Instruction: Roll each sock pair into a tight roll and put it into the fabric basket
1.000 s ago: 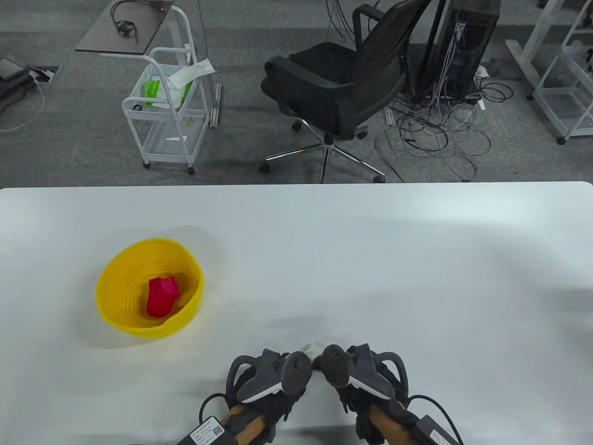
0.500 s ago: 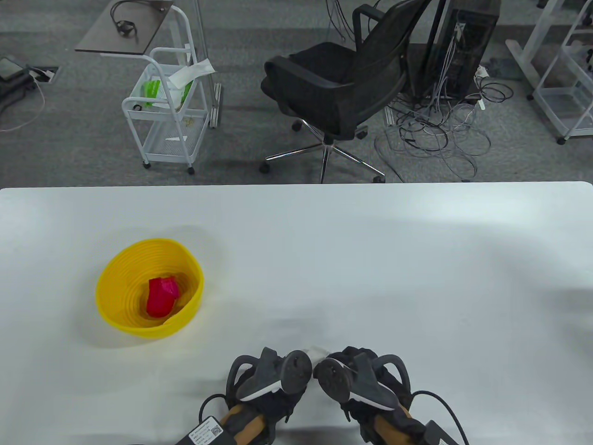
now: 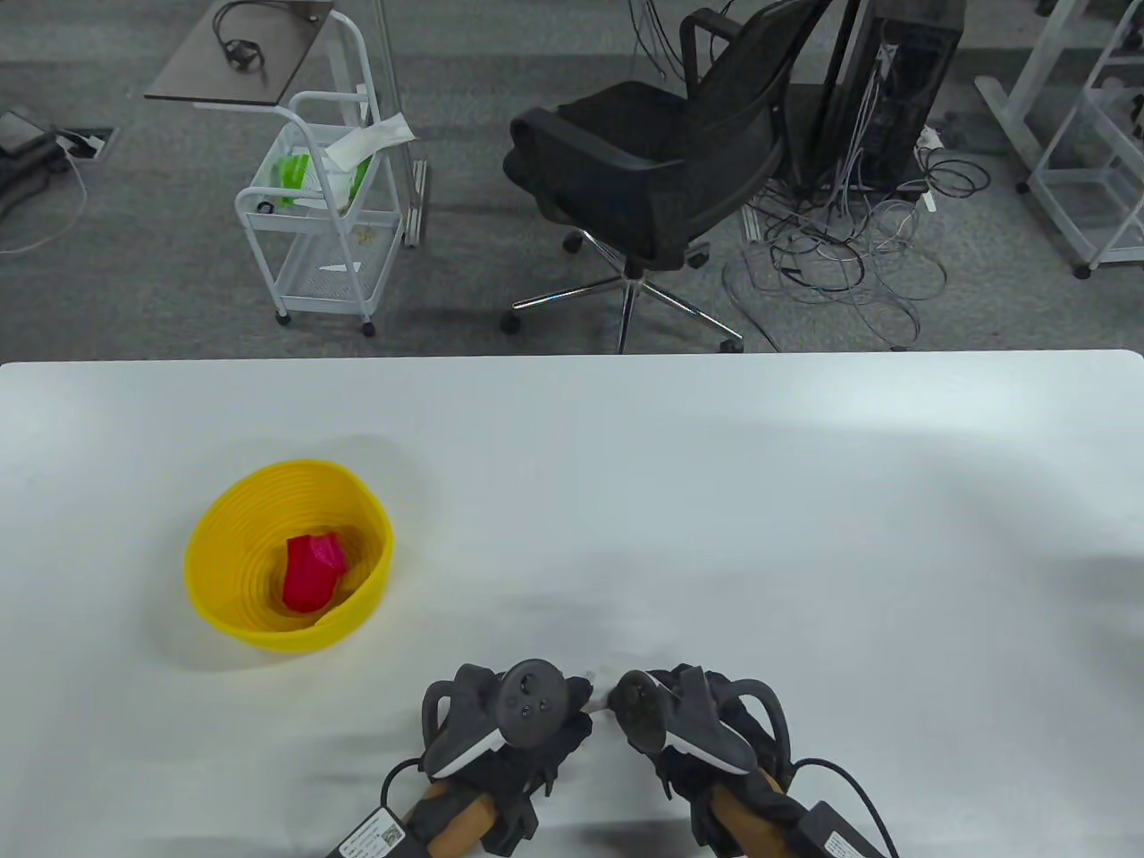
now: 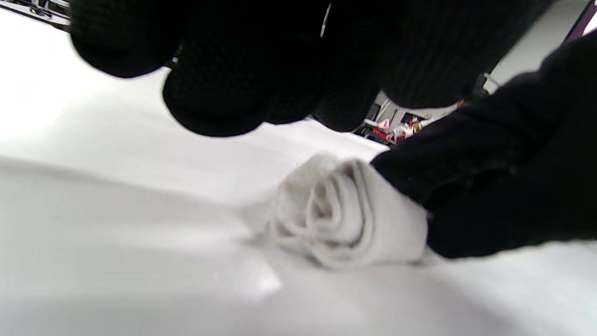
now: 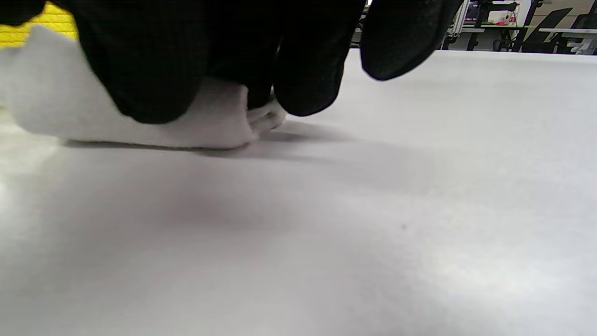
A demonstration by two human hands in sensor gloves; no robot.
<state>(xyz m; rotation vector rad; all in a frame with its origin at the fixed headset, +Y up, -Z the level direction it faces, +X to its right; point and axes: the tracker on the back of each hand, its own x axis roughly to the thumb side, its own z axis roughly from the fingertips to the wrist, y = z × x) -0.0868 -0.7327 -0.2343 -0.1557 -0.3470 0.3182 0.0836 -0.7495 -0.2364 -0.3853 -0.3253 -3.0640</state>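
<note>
A white sock roll lies on the white table near its front edge, its spiral end showing in the left wrist view. My right hand is curled over the roll, fingers pressing on the white sock roll. My left hand sits just left of it. Its fingers hang above the table and hold nothing. In the table view only a sliver of the sock shows between the trackers. The yellow basket at the left holds a red sock roll.
The table's far edge runs across the middle of the table view. Beyond it on the floor stand a black office chair, a white wire cart and a tangle of cables.
My left hand has turned so its tracker faces up, and has shifted a little left. The right hand has edged left over the sock, of which less shows between the hands.
</note>
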